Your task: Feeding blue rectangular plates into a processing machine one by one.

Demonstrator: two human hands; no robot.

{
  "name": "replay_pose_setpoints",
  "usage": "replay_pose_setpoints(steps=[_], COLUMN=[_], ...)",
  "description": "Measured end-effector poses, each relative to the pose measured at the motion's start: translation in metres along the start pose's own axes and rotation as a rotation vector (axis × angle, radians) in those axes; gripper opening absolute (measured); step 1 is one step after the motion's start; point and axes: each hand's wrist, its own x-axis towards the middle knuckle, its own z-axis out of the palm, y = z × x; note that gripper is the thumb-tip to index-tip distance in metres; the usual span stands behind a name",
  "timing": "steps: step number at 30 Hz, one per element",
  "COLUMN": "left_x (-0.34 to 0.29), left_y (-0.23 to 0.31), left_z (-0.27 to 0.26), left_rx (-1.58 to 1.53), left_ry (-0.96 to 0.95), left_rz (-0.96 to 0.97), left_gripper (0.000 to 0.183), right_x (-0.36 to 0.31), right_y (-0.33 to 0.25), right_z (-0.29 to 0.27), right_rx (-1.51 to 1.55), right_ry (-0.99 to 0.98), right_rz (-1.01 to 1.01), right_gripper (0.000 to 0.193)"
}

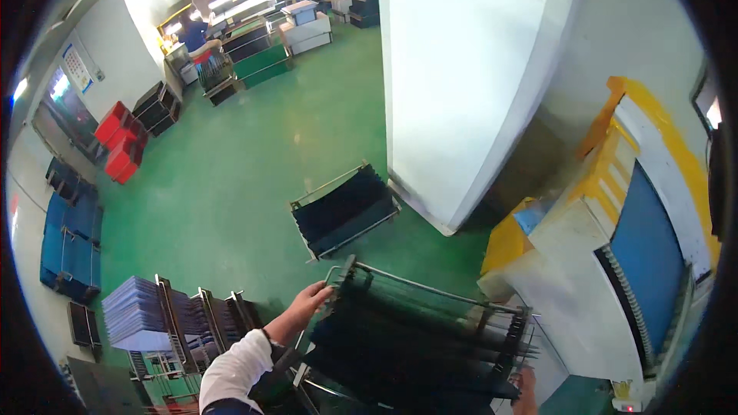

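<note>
A metal-framed rack (415, 342) packed with thin dark sheets fills the lower middle in front of me. My left hand (310, 299) is closed round the frame at its left end, beside a bent metal rod. At the lower right end, my right hand (526, 386) grips the same rack, its fingers partly hidden by the frame. The rack lies tilted, its long rail slanting down to the right. Under its left end shows a metal stand, mostly covered.
A similar dark rack (346, 211) stands on the green floor ahead, near a white pillar (461, 92). At left are racks of bluish sheets (142, 311), blue bins (71, 238) and red crates (123, 142). A machine with a blue belt (649, 253) stands right. People sit at far benches.
</note>
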Motion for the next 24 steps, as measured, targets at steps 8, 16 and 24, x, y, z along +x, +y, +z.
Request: replay_pose_setpoints(steps=[8, 16, 24], left_x=[-0.006, -0.006, -0.029], left_y=[0.021, -0.001, 0.005], left_z=[0.119, 0.282, 0.441], left_rx=[0.144, 0.222, 0.358], left_ry=[-0.208, -0.487, -0.572], left_rz=[0.007, -0.056, -0.133], left_gripper=[0.075, 0.069, 0.076], right_x=[-0.096, -0.094, -0.109], right_y=[-0.044, 0.03, 0.049], right_z=[-0.067, -0.249, -0.36], right_rx=[-0.113, -0.048, 0.175], right_ry=[0.11, 0.306, 0.529], right_rz=[0.255, 0.104, 0.307], right_gripper=[0.064, 0.029, 0.055])
